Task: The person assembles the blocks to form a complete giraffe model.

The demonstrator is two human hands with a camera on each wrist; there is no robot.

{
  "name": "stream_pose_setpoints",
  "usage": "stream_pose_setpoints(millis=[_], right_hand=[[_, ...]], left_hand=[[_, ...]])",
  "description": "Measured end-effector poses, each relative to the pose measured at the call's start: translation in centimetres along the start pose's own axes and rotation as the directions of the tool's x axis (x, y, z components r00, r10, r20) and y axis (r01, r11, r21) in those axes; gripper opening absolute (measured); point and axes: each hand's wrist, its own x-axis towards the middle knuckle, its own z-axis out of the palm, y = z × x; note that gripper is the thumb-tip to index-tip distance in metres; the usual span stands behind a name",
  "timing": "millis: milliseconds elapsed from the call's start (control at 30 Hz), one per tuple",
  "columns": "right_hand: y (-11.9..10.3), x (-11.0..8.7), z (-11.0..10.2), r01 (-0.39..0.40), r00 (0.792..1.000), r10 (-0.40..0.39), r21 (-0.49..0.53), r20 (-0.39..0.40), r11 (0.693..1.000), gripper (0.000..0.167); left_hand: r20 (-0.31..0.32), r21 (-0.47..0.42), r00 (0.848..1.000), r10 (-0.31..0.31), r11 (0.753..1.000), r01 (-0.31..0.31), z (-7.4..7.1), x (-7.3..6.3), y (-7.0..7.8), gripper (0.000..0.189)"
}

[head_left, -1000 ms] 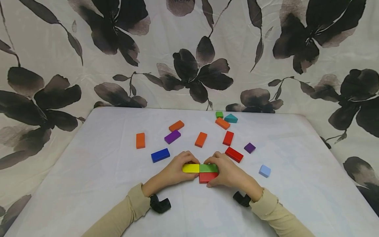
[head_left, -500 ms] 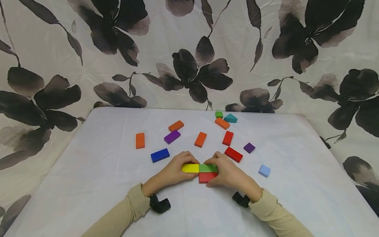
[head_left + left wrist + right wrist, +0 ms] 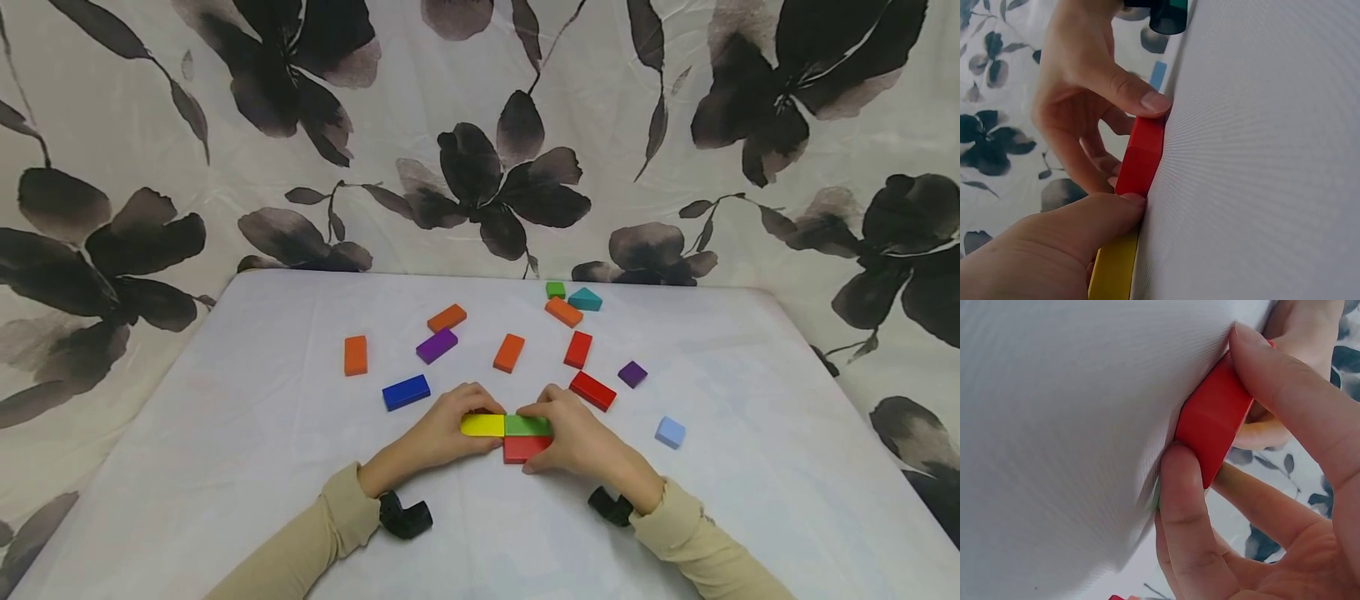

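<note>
In the head view a yellow block point(image 3: 482, 426) lies end to end with a green block point(image 3: 527, 426), and a red block point(image 3: 526, 450) sits along the green one's near side. My left hand point(image 3: 447, 423) grips the yellow block, thumb on the near side and fingers on the far side. The left thumb tip reaches the red block's corner in the left wrist view. My right hand point(image 3: 579, 432) holds the green and red blocks together, its thumb by the red block's near edge and its fingers at the green block's far side. Fingers cover the blocks' outer ends.
Beyond the hands lie a blue block point(image 3: 407, 392), a purple block point(image 3: 437, 346), several orange blocks point(image 3: 509, 353) and two red blocks point(image 3: 592, 391). A small purple block point(image 3: 632, 374) and a light blue block point(image 3: 671, 432) are at right. A teal triangle point(image 3: 585, 300) stands far back.
</note>
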Motion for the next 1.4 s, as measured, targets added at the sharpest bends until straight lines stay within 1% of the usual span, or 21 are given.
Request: stream_pose_setpoints(millis=[333, 567, 800, 933, 1033, 1133, 1233, 1333, 1400], right_hand=[[-0.2, -0.2, 0.1, 0.010, 1.000, -0.009, -0.029, 0.004, 1.000, 0.063], [-0.1, -0.2, 0.0, 0.018, 1.000, -0.018, -0.028, 0.010, 0.999, 0.063], [0.1, -0.2, -0.1, 0.027, 1.000, -0.027, -0.012, 0.010, 1.000, 0.060], [0.3, -0.2, -0.1, 0.035, 0.999, -0.035, -0.006, 0.007, 0.999, 0.057], [0.4, -0.2, -0.1, 0.046, 0.999, -0.046, -0.008, 0.005, 0.999, 0.057], [0.4, -0.1, 0.0, 0.040, 0.999, -0.040, -0.010, 0.004, 0.999, 0.058], [0.4, -0.1, 0.0, 0.023, 1.000, -0.023, -0.002, 0.010, 1.000, 0.058], [0.3, -0.1, 0.0, 0.009, 1.000, -0.010, 0.014, 0.014, 1.000, 0.059], [0.4, -0.1, 0.0, 0.010, 1.000, -0.010, 0.021, 0.016, 1.000, 0.059]], left_hand=[[-0.008, 0.007, 1.000, -0.002, 1.000, 0.002, 0.1, -0.1, 0.1, 0.028], [-0.009, 0.010, 1.000, 0.007, 1.000, -0.007, 0.2, -0.1, 0.2, 0.028], [-0.012, 0.006, 1.000, 0.017, 1.000, -0.017, 0.2, -0.1, 0.1, 0.028], [-0.008, 0.003, 1.000, 0.013, 1.000, -0.013, 0.3, -0.1, 0.1, 0.030], [0.001, -0.015, 1.000, 0.001, 1.000, -0.001, 0.1, -0.1, 0.2, 0.033], [0.004, -0.036, 1.000, -0.009, 0.999, 0.009, -0.8, 0.0, 0.5, 0.036], [-0.006, -0.027, 1.000, -0.018, 0.999, 0.018, -2.5, 0.0, 0.9, 0.035], [-0.049, 0.045, 0.998, -0.026, 0.999, 0.028, -5.1, -0.5, 0.9, 0.033], [-0.097, 0.109, 0.994, -0.041, 0.993, 0.051, -6.8, -1.3, 0.3, 0.031]])
